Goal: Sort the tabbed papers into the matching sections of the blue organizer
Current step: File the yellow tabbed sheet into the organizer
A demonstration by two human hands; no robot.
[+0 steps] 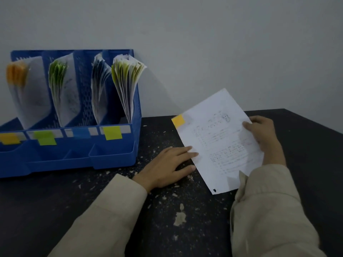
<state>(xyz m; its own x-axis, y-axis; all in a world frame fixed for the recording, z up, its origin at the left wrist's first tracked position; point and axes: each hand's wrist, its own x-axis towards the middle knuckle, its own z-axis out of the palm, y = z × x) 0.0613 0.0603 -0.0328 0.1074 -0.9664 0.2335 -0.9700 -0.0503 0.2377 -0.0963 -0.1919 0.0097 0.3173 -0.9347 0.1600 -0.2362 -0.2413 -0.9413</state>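
black and paint-flecked, the table (pixel 167 219) takes up most of the room before me, set against a pale wall. at its left rear stands the blue organizer (pixel 115 154), four sections of upright papers with orange, green, blue and yellow labels along the front. right of it, well apart, a printed sheet (pixel 219 141) tilts up off the table, an orange-yellow tab (pixel 178 121) at its far left corner. the right hand (pixel 263 134) pinches the sheet's right edge, thumb on top. the left hand (pixel 167 166) lies flat, fingers straight, tips touching the sheet's left edge.
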